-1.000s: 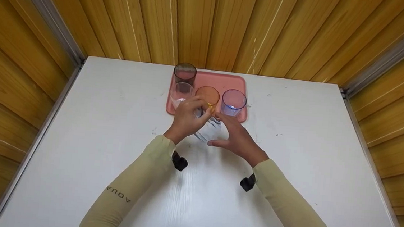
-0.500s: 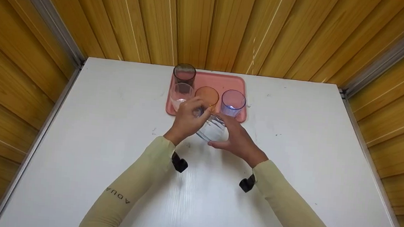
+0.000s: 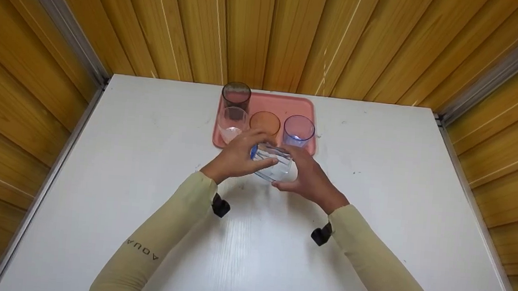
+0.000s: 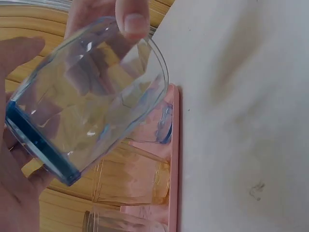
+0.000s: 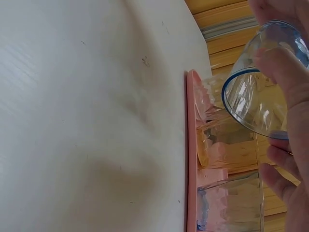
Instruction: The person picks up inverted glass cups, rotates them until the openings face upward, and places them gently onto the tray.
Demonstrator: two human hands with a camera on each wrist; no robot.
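A clear tumbler [image 3: 280, 170] with a thick blue base is held tilted above the table, just in front of the tray. My right hand [image 3: 310, 175] grips it near the mouth, with the thumb below and fingers above in the head view. Spread around the blue-base end is my left hand [image 3: 242, 155]. In the left wrist view the tumbler [image 4: 96, 96] fills the upper left; the left thumb stands a little off its side, and fingers show behind the base. The right wrist view shows the right thumb along the tumbler's wall [image 5: 241, 99].
A pink tray [image 3: 285, 102] lies at the back of the white table [image 3: 399, 184]. On it stand a smoky grey glass [image 3: 236, 95], a clear glass [image 3: 233, 120], an orange glass [image 3: 265, 122] and a blue-rimmed glass [image 3: 299, 130]. Wooden slat walls enclose three sides.
My left hand has loosened from a pinch and spread its fingers and thumb around the base end. The tumbler has shifted slightly right, still gripped by my right hand.
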